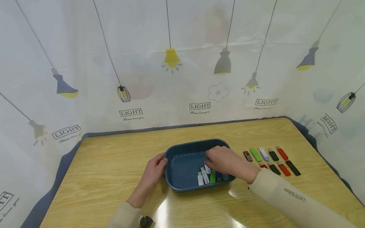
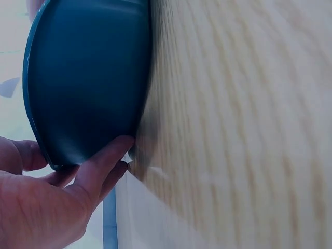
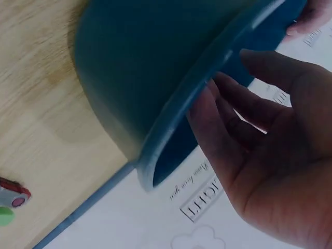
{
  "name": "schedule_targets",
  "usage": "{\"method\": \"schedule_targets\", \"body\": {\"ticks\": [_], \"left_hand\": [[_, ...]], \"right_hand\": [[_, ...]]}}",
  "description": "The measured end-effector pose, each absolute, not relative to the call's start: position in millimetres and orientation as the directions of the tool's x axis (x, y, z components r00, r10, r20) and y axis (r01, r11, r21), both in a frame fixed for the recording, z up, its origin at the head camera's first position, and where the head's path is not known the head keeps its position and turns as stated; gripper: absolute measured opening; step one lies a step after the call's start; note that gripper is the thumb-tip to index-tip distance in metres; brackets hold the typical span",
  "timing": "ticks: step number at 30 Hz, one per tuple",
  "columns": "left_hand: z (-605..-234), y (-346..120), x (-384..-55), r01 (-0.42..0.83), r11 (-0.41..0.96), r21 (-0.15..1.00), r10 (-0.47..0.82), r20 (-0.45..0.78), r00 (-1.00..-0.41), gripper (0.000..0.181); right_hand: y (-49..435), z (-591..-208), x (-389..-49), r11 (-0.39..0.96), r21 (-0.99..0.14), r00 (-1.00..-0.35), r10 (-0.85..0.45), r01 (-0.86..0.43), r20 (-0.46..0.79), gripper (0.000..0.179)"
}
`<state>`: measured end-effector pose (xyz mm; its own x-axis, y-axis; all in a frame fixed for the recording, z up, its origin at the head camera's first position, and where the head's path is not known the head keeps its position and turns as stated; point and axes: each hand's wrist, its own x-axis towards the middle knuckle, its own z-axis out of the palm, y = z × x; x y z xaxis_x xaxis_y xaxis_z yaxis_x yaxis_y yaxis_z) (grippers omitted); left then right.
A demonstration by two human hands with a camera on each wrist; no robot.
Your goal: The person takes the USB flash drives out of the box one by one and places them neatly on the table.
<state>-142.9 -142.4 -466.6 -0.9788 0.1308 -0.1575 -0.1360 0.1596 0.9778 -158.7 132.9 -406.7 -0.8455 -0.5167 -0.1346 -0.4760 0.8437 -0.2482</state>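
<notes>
A dark blue plastic bin point(image 1: 182, 171) with rounded corners sits on the wooden table. My left hand point(image 1: 152, 172) holds its left end, the thumb at the rim and the fingers against the outer wall, as the left wrist view shows. My right hand point(image 1: 225, 160) reaches over the right side into the bin. In the right wrist view its thumb stands apart from its bent fingers; some fingertips are hidden behind the rim, and nothing shows between them. Below that hand lie several USB sticks, among them a white one point(image 1: 200, 179) and a green one point(image 1: 212, 176).
Right of the bin, more USB sticks lie in two rows, including a green one point(image 1: 255, 155), a red one point(image 1: 282, 153) and a black one point(image 1: 293, 167). A small black object point(image 1: 146, 221) is by the left sleeve. A printed curtain point(image 1: 182, 79) surrounds the table's far edge and sides.
</notes>
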Motion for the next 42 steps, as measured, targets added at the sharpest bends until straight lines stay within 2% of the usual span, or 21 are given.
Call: {"method": "schedule_targets", "body": {"ticks": [7,17,26,35,38,42], "left_hand": [[-467.8,-143.9,-143.6,-0.158,0.133,0.978,0.157,-0.178,-0.971,0.045],[-469.0,-145.3,-143.0,-0.15,0.137,0.979,0.154,-0.171,-0.973,0.046],[-468.2,-144.7,-142.2,-0.153,0.158,0.976,0.153,-0.177,-0.972,0.047],[-469.4,-144.6,-142.6,-0.159,0.144,0.977,0.158,-0.181,-0.971,0.047],[-469.2,-144.7,-142.5,-0.158,0.143,0.977,0.16,-0.18,-0.971,0.047],[-469.0,-144.8,-142.4,-0.156,0.148,0.977,0.16,-0.179,-0.971,0.047]], "right_hand": [[117.1,-423.2,-165.6,0.897,-0.211,-0.878,-0.43,-0.389,-0.21,0.033],[109.6,-435.5,-164.8,0.89,-0.194,-0.885,-0.441,-0.412,-0.147,0.026],[110.3,-439.4,-164.6,0.877,-0.182,-0.878,-0.467,-0.444,-0.108,0.031],[114.4,-433.8,-167.0,0.892,-0.22,-0.893,-0.429,-0.394,-0.139,0.039],[117.0,-429.4,-166.2,0.888,-0.25,-0.898,-0.423,-0.385,-0.121,0.033],[120.5,-423.3,-163.3,0.883,-0.294,-0.909,-0.407,-0.366,-0.093,0.009]]}}
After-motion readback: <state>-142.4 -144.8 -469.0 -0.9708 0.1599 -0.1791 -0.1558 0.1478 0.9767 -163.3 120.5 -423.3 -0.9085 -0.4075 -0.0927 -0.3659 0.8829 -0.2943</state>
